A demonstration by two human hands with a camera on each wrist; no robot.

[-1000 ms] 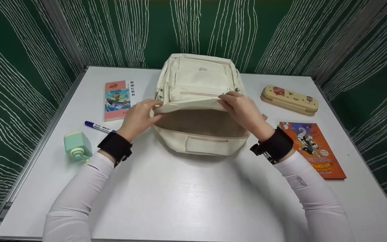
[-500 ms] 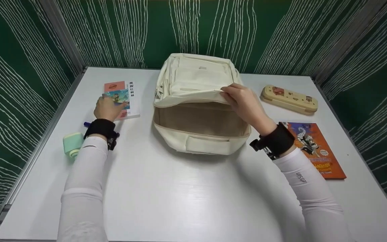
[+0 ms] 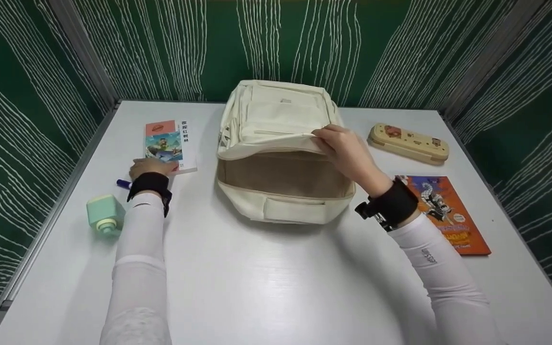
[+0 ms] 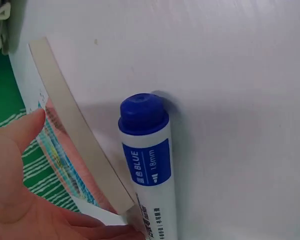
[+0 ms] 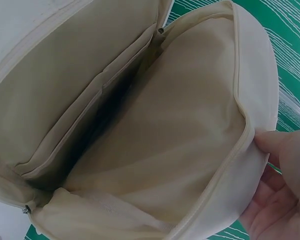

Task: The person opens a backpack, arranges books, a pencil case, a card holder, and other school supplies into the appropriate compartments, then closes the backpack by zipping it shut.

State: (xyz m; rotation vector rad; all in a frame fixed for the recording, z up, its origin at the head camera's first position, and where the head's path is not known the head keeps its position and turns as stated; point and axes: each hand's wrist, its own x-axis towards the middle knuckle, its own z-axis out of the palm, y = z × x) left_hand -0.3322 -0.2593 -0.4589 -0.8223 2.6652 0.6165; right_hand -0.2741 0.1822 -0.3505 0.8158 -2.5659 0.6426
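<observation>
A cream backpack lies on the white table with its main compartment gaping toward me. My right hand pinches the upper rim of that opening; in the right wrist view the thumb lies on the rim and an inner pocket shows. My left hand is at the near edge of a pink and blue book. In the left wrist view its thumb is spread over the book, and its fingers reach beside a blue-capped marker. Whether they touch the marker I cannot tell.
A mint-green pump bottle stands at the left, close to the left forearm. On the right are a yellow pencil case and an orange book, partly behind the right wrist. Green walls enclose the table.
My left hand has let go of the bag's rim, moved left over the pink book, then drawn back toward the marker. My right hand keeps its hold on the rim.
</observation>
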